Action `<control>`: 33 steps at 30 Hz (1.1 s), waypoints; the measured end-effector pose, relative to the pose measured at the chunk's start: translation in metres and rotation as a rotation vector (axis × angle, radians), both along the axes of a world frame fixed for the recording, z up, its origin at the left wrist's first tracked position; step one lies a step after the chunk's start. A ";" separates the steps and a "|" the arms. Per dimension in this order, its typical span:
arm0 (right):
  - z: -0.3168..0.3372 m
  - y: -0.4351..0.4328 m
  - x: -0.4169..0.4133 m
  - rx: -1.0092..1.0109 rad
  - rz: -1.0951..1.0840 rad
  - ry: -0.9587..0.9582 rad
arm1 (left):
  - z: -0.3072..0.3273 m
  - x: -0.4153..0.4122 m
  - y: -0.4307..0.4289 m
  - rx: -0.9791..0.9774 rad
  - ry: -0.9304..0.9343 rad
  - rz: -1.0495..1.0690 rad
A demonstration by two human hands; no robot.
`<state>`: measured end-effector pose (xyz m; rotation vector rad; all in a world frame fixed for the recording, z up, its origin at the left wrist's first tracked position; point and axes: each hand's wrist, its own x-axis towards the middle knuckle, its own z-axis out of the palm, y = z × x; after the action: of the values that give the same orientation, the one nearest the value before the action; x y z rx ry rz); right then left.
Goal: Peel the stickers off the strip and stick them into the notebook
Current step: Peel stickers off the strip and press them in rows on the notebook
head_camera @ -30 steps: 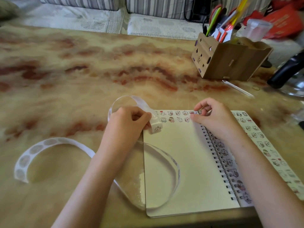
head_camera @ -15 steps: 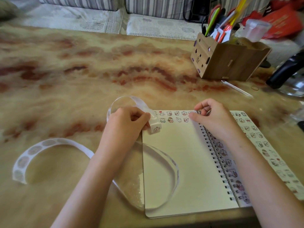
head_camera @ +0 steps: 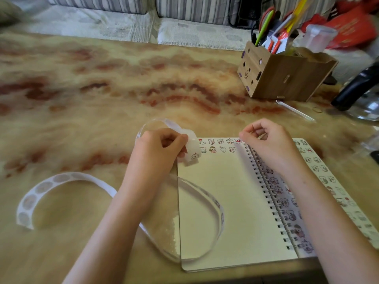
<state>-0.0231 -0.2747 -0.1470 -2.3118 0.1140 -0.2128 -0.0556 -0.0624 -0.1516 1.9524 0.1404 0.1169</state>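
Note:
An open spiral notebook (head_camera: 229,203) lies at the table's near edge, with two short rows of small cartoon stickers (head_camera: 222,145) along the top of its cream left page. A long white sticker strip (head_camera: 61,179) loops across the table and over the page. My left hand (head_camera: 162,148) pinches the strip's end, where one cat sticker shows, at the page's top left corner. My right hand (head_camera: 268,142) rests at the top of the spiral binding, thumb and forefinger pinched together; I cannot tell whether a sticker is between them.
A wooden pen holder (head_camera: 285,76) full of pens stands at the back right. A clear thin stick (head_camera: 295,110) lies in front of it. A black-handled metal object (head_camera: 359,93) sits at the right edge. Striped cushions run behind the table.
My right hand has lifted slightly off the page's top edge near the binding. My left hand keeps its hold on the strip end.

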 end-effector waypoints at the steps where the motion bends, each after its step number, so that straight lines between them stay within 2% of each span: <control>1: 0.002 0.002 -0.001 0.005 0.006 -0.040 | 0.001 0.001 0.000 -0.025 -0.014 0.001; 5: 0.011 0.015 -0.008 0.091 0.141 -0.146 | 0.006 0.002 -0.002 -0.096 -0.061 -0.013; 9: 0.015 0.033 -0.016 0.253 0.337 -0.112 | 0.008 0.002 -0.003 -0.153 -0.116 -0.009; 12: 0.014 0.041 -0.019 0.302 0.417 -0.123 | 0.008 0.002 -0.002 -0.170 -0.133 -0.006; 25: 0.012 0.053 -0.023 0.431 0.394 -0.130 | 0.008 0.005 -0.001 -0.219 -0.118 -0.038; 33: 0.010 0.052 -0.023 0.376 0.384 -0.149 | 0.006 0.003 -0.001 -0.160 -0.090 -0.117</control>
<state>-0.0463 -0.2227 -0.1374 -1.8913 -0.3364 -0.1511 -0.0527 -0.0637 -0.1454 1.7875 -0.0236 0.1121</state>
